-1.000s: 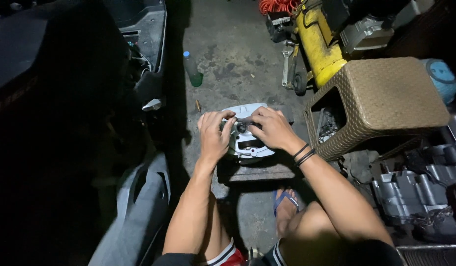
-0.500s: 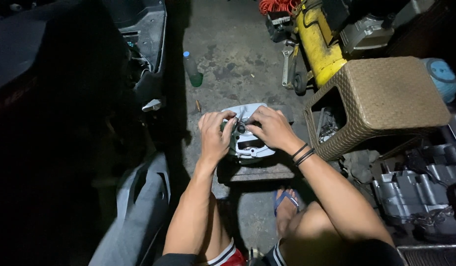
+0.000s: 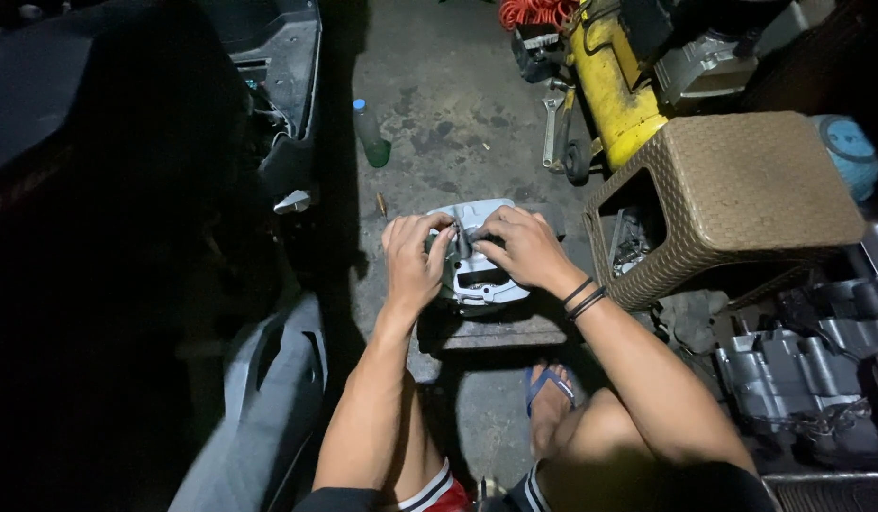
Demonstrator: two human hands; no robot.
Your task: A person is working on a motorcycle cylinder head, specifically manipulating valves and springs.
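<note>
A silver cast-metal engine part [image 3: 481, 280] rests on a low dark block [image 3: 500, 330] on the concrete floor. My left hand [image 3: 412, 258] grips its left side, fingers curled over the top edge. My right hand [image 3: 522, 248], with dark bands on the wrist, covers its upper right and pinches a small dark piece [image 3: 462, 242] between the two hands. What exactly the fingers hold there is too small to tell.
A brown woven stool [image 3: 742, 194] stands to the right, a yellow machine [image 3: 614, 90] and a wrench [image 3: 552, 123] behind it. A green bottle [image 3: 371, 133] stands on the floor. Dark scooter bodywork [image 3: 126, 190] fills the left; grey engine parts [image 3: 799, 365] lie at right. My sandalled foot [image 3: 551, 403] is below.
Both hands stay on the metal part; the fingers have shifted slightly at its top edge. Nothing else has moved.
</note>
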